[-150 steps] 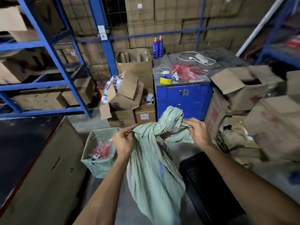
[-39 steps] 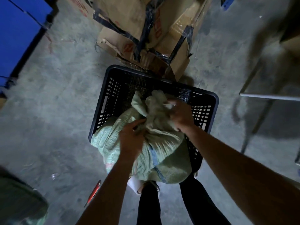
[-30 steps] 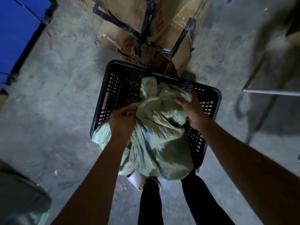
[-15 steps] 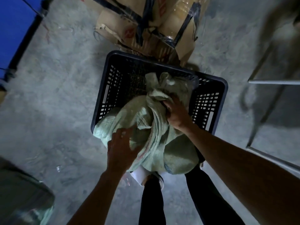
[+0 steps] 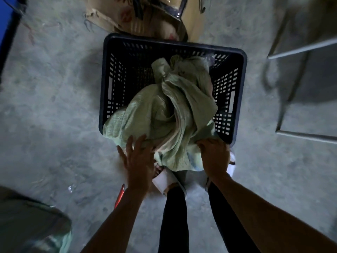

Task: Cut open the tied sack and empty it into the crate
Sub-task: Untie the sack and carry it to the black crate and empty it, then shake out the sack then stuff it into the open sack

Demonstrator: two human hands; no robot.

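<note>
Both hands are dropping back from the sack's neck to its near, closed end, compared with half a second ago, when the right hand was gripping the bunched fabric near the middle and the left was hovering above the body. Left hand (image 5: 138,161) is now lying spread wide, fingers splayed flat against the bottom edge of the green woven sack (image 5: 164,114), not yet closing on anything. Right hand (image 5: 214,156) is curling over the opposite bottom corner, knuckles up; fabric seems to be bunching under it, though whether it is gripping fully cannot be told from this angle. Sack is lying with its long axis running away from the person: mouth end crumpled down inside the black crate (image 5: 109,84) toward the far wall, closed end draping over the near rim and hanging just above the feet. Both hands are sitting at that near end, one per corner, roughly equal in reach. Judging from this, the coming move is a lift of the bottom upward and forward so the contents slide toward the mouth and into the crate; the hold on the left corner is looking the weaker one. A red-handled tool (image 5: 119,197) is lying on the concrete floor (image 5: 54,115) beside the left forearm.
</note>
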